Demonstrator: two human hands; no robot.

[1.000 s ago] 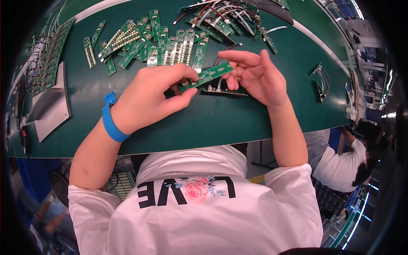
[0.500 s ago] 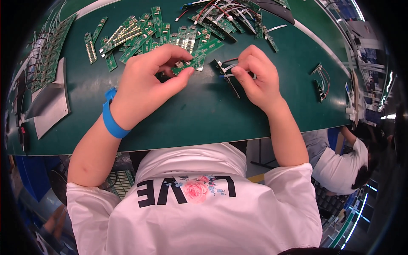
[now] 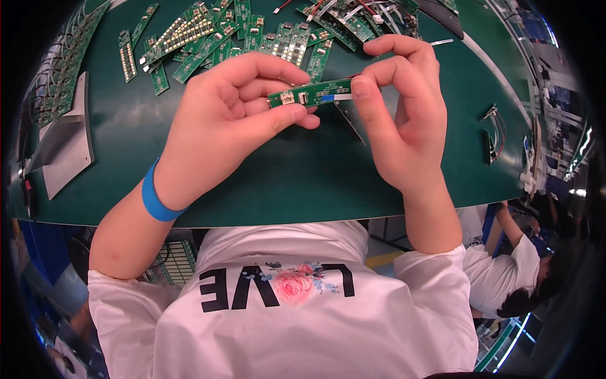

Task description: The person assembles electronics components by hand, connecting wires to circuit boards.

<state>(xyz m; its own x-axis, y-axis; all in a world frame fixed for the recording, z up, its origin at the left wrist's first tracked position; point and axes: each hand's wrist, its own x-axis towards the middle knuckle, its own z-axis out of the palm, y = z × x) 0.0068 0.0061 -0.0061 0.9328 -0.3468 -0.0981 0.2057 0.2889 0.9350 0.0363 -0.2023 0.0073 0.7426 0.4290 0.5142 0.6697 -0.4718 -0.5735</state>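
Between its thumb and fingers, my left hand (image 3: 230, 117) grips a narrow green circuit board (image 3: 314, 90) with small white connectors on its face. My right hand (image 3: 407, 120) is closed in a pinch on a flat white ribbon cable (image 3: 343, 97). The cable's blue tip lies over the board, beside a connector; whether it is seated I cannot tell. Behind my right thumb, a second board (image 3: 351, 121) shows as a thin dark edge tilted beneath the first. A bit of red wire shows near my right fingertips.
A pile of green circuit boards (image 3: 214, 44) lies beyond my hands, with wired boards (image 3: 341, 25) at the far right of it. Left are a large wired panel (image 3: 69, 69) and a bent metal sheet (image 3: 69, 155). A small wired board (image 3: 490, 142) lies right. Another person (image 3: 505, 265) sits at right.
The board in my left hand has turned flatter, showing its connectors. My right hand has moved in and brought the ribbon cable's blue tip onto the board.
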